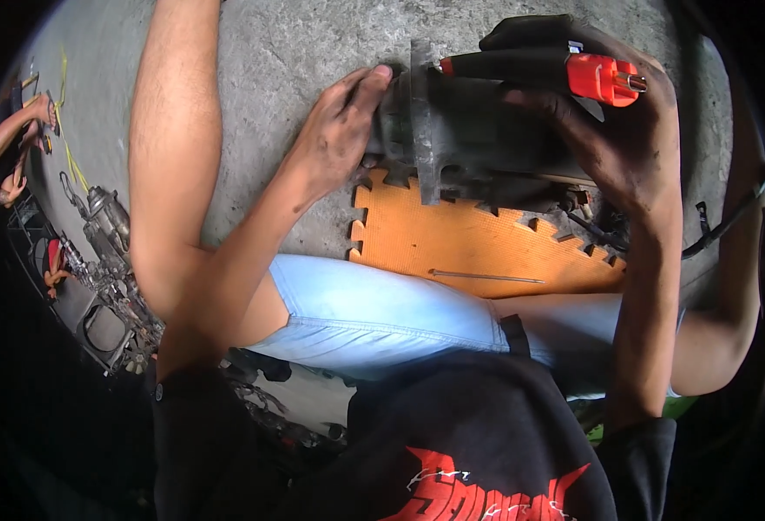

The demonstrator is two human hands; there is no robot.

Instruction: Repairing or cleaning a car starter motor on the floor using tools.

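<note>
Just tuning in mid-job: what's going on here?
A seated person has the left hand at the left end of a dark, flanged metal part. The right hand holds a black-and-red tool over that part. Nearer the person, a thin rod lies on an orange foam mat.

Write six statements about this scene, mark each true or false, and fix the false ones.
1. The right hand holds a black-and-red tool. True.
2. The foam mat is blue. False: it is orange.
3. A thin rod lies on the foam mat. True.
4. The left hand grips the thin rod. False: it is at the left end of the dark metal part.
5. The person with the tool wears light blue shorts. True.
6. Another person shows at the far right of the picture. False: at the far left.
</note>
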